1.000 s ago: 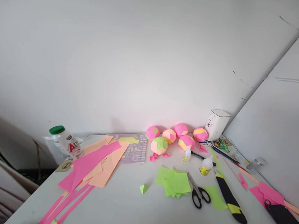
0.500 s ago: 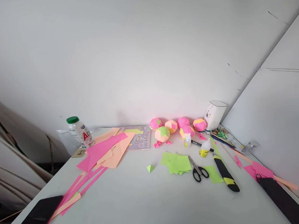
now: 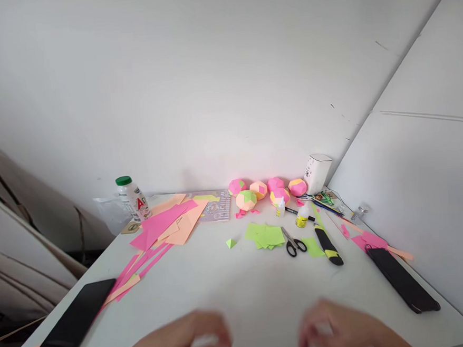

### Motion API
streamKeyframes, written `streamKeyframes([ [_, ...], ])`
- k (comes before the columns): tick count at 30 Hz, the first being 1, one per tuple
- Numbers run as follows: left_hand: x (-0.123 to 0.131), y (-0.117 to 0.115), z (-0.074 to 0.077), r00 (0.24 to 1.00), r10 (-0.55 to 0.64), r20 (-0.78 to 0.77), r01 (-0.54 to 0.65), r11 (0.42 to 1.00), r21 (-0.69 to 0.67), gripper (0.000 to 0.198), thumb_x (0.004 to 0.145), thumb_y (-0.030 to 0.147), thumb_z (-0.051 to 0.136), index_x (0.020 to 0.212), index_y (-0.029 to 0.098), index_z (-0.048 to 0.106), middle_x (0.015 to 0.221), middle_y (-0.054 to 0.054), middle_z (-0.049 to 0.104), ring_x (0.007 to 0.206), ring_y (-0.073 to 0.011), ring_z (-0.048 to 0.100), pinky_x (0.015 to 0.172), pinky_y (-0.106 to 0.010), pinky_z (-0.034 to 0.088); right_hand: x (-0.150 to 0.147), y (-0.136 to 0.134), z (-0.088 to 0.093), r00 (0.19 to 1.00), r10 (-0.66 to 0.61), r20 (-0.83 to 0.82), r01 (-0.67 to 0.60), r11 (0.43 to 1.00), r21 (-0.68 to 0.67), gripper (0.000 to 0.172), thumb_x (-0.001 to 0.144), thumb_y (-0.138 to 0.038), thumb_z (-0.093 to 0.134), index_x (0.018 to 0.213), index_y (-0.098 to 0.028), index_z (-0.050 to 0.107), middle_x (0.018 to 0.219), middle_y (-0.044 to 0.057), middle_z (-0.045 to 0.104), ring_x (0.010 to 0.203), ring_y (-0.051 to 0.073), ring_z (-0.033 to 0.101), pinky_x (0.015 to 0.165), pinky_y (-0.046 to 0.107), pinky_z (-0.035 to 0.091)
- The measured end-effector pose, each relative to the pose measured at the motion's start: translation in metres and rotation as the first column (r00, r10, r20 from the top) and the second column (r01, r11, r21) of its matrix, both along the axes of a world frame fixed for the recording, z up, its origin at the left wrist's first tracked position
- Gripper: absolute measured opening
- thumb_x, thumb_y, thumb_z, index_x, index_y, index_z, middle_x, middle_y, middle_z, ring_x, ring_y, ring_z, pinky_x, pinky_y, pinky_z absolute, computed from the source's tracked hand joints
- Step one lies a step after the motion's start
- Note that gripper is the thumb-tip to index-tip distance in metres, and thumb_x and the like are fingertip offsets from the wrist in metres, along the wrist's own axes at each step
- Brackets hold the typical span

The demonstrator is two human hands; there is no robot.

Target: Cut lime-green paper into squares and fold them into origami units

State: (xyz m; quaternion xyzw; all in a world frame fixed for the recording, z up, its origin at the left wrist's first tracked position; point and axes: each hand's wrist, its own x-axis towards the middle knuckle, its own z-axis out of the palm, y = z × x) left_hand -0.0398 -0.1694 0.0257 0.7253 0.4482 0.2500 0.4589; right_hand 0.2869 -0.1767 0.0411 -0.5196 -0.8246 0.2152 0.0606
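My left hand (image 3: 191,337) is over the near edge of the white table, blurred, its fingers loosely curved and open around a gap where only tabletop shows. Across from it, my right hand (image 3: 333,325) is also blurred and loosely open, with nothing visible in it. Tabletop lies between the two. Beyond them sit a small folded green paper pyramid (image 3: 230,243), a stack of green paper squares (image 3: 265,235), black-handled scissors (image 3: 295,246), a single green sheet (image 3: 313,247) and a black-and-yellow utility knife (image 3: 329,246).
Several paper polyhedron balls (image 3: 246,199) line the wall near two glue bottles (image 3: 302,217), a marker (image 3: 293,211) and a white container (image 3: 317,173). Pink and orange paper (image 3: 163,220), a green-capped bottle (image 3: 133,199) and a black tablet-like slab (image 3: 68,330) lie left; a black phone (image 3: 401,278) right.
Both my hands have come into view at the bottom. The camera view has shifted, so the things on the table appear slightly smaller and higher. No object has visibly been moved.
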Motion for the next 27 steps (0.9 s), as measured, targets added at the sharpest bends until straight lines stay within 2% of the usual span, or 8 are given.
streamKeyframes([
  [3,0.051,0.063,0.015,0.969,-0.221,0.111,0.231,0.97,-0.083,0.018,0.084,0.034,0.055,0.089,0.024,0.068,0.093,-0.003,0.067,0.086,-0.0184,0.062,0.079,-0.033,0.051,-0.018,0.077,-0.001,1.0,-0.018,0.006,0.017,0.991,0.131,0.031,0.091,-0.013,0.042,0.112,-0.024,0.061,0.118,0.009,0.059,0.109,0.025,0.055,0.092,0.041,0.045],
  [5,0.089,0.095,0.013,0.963,-0.088,0.256,0.122,0.986,-0.118,0.017,0.08,0.029,0.053,0.082,0.02,0.067,0.084,-0.004,0.068,0.08,-0.0178,0.062,0.074,-0.03,0.05,-0.03,0.119,-0.008,0.991,-0.09,0.101,0.042,0.913,0.406,0.041,0.08,-0.003,0.047,0.115,-0.019,0.061,0.121,0.014,0.058,0.114,0.029,0.052,0.098,0.047,0.038],
  [6,0.103,0.107,0.008,0.958,0.009,0.288,0.028,0.992,-0.126,0.015,0.076,0.026,0.053,0.078,0.019,0.066,0.078,-0.003,0.067,0.074,-0.0169,0.062,0.072,-0.03,0.049,-0.034,0.134,-0.013,0.981,-0.122,0.152,0.034,0.876,0.481,0.045,0.074,-0.003,0.052,0.116,-0.015,0.059,0.124,0.017,0.056,0.117,0.032,0.049,0.099,0.05,0.035],
  [8,0.12,0.12,-0.005,0.955,0.088,0.284,-0.062,0.993,-0.101,0.014,0.074,0.025,0.05,0.078,0.017,0.062,0.069,-0.002,0.063,0.064,-0.016,0.059,0.065,-0.031,0.048,-0.037,0.152,-0.025,0.97,-0.157,0.184,0.037,0.848,0.529,0.047,0.068,-0.003,0.056,0.115,-0.009,0.06,0.123,0.021,0.056,0.117,0.036,0.048,0.1,0.053,0.033],
  [11,0.119,0.122,-0.023,0.952,0.1,0.29,-0.082,0.994,-0.072,0.013,0.073,0.023,0.05,0.077,0.017,0.06,0.065,0.0,0.059,0.059,-0.0147,0.056,0.061,-0.029,0.046,-0.029,0.156,-0.04,0.976,-0.133,0.172,0.017,0.837,0.548,0.04,0.071,-0.004,0.052,0.109,-0.012,0.063,0.118,0.016,0.062,0.113,0.029,0.054,0.1,0.045,0.037],
  [14,0.111,0.121,-0.029,0.949,0.057,0.31,-0.044,0.998,-0.05,0.009,0.069,0.019,0.053,0.074,0.018,0.061,0.065,0.001,0.058,0.061,-0.0143,0.055,0.062,-0.028,0.045,-0.021,0.151,-0.047,0.983,-0.121,0.139,0.022,0.824,0.566,0.04,0.074,-0.001,0.045,0.107,-0.015,0.063,0.118,0.011,0.063,0.113,0.023,0.054,0.103,0.042,0.035],
  [20,0.111,0.127,-0.026,0.922,0.098,0.376,-0.038,0.986,-0.163,0.01,0.07,0.024,0.055,0.076,0.017,0.061,0.073,-0.001,0.062,0.06,-0.0131,0.056,0.063,-0.028,0.046,-0.03,0.148,-0.045,0.999,-0.032,0.027,0.009,0.8,0.6,0.041,0.069,-0.011,0.05,0.107,-0.012,0.064,0.113,0.015,0.065,0.108,0.026,0.057,0.104,0.044,0.033],
  [27,0.108,0.128,-0.02,0.868,0.153,0.472,-0.024,0.963,-0.267,0.015,0.068,0.029,0.062,0.076,0.016,0.063,0.074,-0.002,0.063,0.063,-0.0134,0.057,0.065,-0.028,0.047,-0.031,0.149,-0.049,0.999,-0.04,0.026,0.02,0.842,0.539,0.048,0.066,-0.008,0.048,0.111,-0.006,0.062,0.119,0.018,0.062,0.114,0.027,0.053,0.097,0.041,0.04],
])
